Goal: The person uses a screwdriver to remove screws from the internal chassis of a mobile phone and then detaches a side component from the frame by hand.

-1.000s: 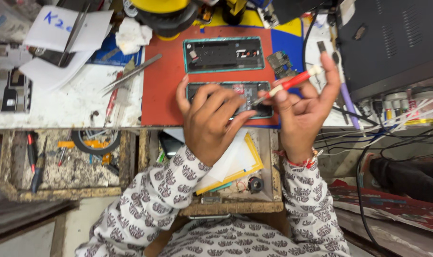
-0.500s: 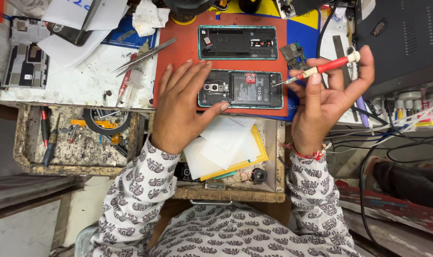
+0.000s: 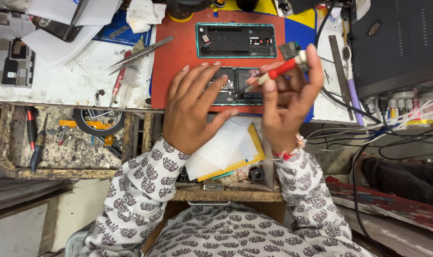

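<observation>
An opened phone lies on the red mat at the bench's front edge, its circuit side up. My left hand rests flat over its left half, fingers spread and pressing it down. My right hand holds a small red-and-white screwdriver, with the tip down on the phone's right part. Just behind lies the phone's teal-rimmed back frame. A small circuit board sits to the right of that frame.
Tweezers and a red-handled tool lie left of the mat. Papers and a parts tray fill the far left. An open drawer holds tools. A black box and cables crowd the right.
My left hand has slid right over the phone and spread flat. My right hand has turned, bringing the screwdriver tip down onto the phone. The camera view shifted.
</observation>
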